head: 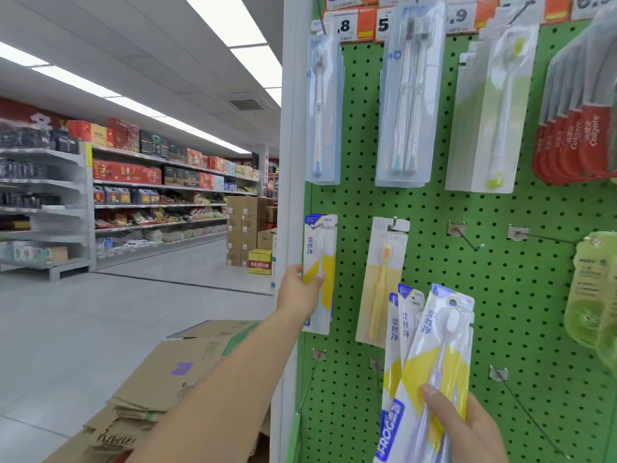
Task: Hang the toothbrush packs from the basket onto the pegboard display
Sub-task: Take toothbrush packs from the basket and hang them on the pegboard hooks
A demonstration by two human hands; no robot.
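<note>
Here the left hand [298, 289] pinches a yellow-and-white pack [320, 272] at the left edge of the green pegboard [434, 208], thumb across its front; the pack's top sits at a hook [325, 221], so it looks to be just going on or being settled. The right hand [467, 426] clamps a fan of matching packs [430, 355] low in front of the board. No basket is in view. Next, I judge, the left hand lets go, takes a pack from the fan and threads its hole over a bare hook [465, 238].
</note>
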